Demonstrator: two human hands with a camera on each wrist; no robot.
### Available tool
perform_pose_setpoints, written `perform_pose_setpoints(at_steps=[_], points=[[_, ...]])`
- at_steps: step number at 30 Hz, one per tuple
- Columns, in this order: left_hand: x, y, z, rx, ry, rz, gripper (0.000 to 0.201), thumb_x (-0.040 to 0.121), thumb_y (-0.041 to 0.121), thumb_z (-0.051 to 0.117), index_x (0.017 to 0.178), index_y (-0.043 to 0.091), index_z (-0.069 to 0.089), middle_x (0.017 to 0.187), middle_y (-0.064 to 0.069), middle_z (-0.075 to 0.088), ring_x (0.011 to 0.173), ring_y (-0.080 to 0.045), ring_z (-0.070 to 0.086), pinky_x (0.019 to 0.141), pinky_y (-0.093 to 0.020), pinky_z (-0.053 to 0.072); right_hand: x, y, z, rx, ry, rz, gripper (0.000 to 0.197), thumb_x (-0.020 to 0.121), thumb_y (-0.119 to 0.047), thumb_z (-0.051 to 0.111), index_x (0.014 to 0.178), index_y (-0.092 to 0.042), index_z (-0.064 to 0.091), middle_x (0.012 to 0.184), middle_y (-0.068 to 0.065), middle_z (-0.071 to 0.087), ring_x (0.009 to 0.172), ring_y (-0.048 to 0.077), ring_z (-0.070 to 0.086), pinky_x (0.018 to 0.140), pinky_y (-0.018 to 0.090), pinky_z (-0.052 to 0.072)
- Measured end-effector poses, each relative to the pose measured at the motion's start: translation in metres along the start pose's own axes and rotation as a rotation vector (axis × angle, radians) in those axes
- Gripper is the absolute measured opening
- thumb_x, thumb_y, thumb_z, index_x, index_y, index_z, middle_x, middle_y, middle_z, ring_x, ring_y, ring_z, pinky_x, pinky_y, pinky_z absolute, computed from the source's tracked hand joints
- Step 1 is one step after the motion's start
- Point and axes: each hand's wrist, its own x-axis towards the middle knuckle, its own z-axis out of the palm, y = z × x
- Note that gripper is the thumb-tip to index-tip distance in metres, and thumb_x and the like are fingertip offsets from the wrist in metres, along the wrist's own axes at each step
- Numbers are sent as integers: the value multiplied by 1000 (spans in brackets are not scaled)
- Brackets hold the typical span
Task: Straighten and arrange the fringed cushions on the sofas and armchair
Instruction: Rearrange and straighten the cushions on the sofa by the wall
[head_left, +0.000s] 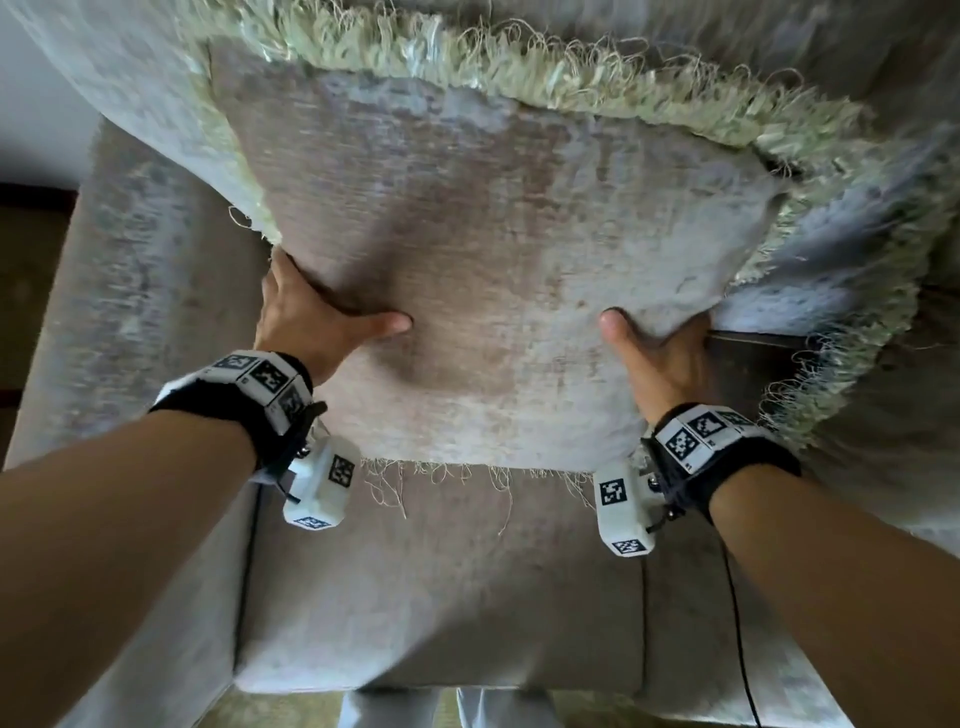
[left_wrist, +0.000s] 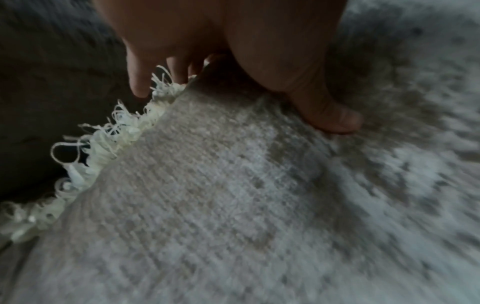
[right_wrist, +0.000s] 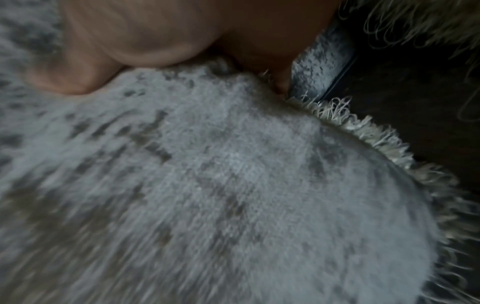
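Square grey-beige chenille cushion with pale green fringe (head_left: 498, 249) held over grey armchair seat (head_left: 441, 597), against backrest. Left hand (head_left: 311, 322) and right hand (head_left: 660, 358) clamped on its side edges, thumbs in front, fingers behind. Black-and-white marker wristbands (head_left: 260, 384); no legible writing.

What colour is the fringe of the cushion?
Pale cream-green, the fringe around the cushion; clearest in the head view.
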Motion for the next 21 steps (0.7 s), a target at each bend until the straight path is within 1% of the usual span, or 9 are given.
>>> perform_pose_setpoints(at_steps=[1, 2, 6, 8, 10, 12, 15, 18, 21], points=[[3, 0, 1, -40, -8, 0, 144, 38, 65, 91, 155, 15, 22, 154, -4, 43, 144, -28, 40, 119, -46, 32, 3, -2, 1, 55, -23, -6, 81, 84, -37, 76, 145, -3, 33, 128, 0, 46, 117, 7, 41, 72, -16, 16], [6, 0, 1, -74, -22, -1, 142, 34, 66, 91, 152, 17, 28, 150, -2, 49, 141, -27, 45, 118, -45, 35, 2, -7, 1, 97, -41, -13, 73, 85, -34, 76, 140, -5, 38, 119, -4, 45, 111, 5, 40, 65, -16, 16], [1, -5, -1, -152, -23, 31, 133, 24, 73, 83, 141, 23, 45, 138, 5, 61, 132, -22, 55, 113, -43, 42, 2, 2, 8, 224, -26, -61, 39, 83, -28, 78, 105, -25, 46, 96, -24, 51, 101, 2, 53, 69, -11, 30], [-10, -6, -7, -214, -2, 45, 123, 33, 66, 91, 140, 23, 50, 134, 8, 63, 128, -19, 57, 111, -40, 44, -7, -2, 5, 269, -17, -117, 33, 80, -29, 81, 90, -31, 50, 95, -26, 53, 90, -12, 56, 73, -7, 36], [-22, -7, -14, -312, -9, 26, 110, 44, 56, 95, 139, 22, 53, 126, 8, 64, 121, -16, 60, 105, -35, 47, -17, -13, -5, 284, -4, -164, 30, 77, -36, 82, 82, -34, 53, 90, -25, 57, 81, -23, 53, 70, -4, 41], [-33, -10, -21, -389, -27, -6, 103, 45, 54, 96, 135, 20, 58, 119, 8, 66, 115, -16, 62, 102, -34, 50, -20, -29, -17, 290, 23, -224, 35, 68, -53, 82, 86, -31, 62, 89, -21, 64, 79, -21, 60, 71, 3, 47], [-46, -25, -28, -478, -8, -78, 100, 24, 69, 92, 111, 27, 65, 105, 11, 70, 108, -18, 67, 99, -38, 54, -18, -65, -35, 239, 47, -330, 85, 56, -79, 75, 115, -18, 67, 103, -5, 72, 96, 5, 69, 83, 27, 59], [-52, -49, -24, -560, -7, -152, 96, 12, 75, 90, 91, 24, 70, 101, 3, 76, 100, -23, 73, 96, -44, 57, -19, -108, -45, 177, 15, -478, 97, 53, -78, 80, 128, -19, 59, 115, -4, 70, 107, 9, 67, 86, 35, 58], [-51, -67, -13, -669, -64, -209, 91, 16, 66, 97, 92, 18, 76, 100, -6, 80, 98, -28, 76, 95, -50, 57, -19, -141, -38, 72, 14, -580, 100, 51, -80, 78, 128, -21, 58, 118, -4, 68, 110, 11, 65, 87, 40, 57]])
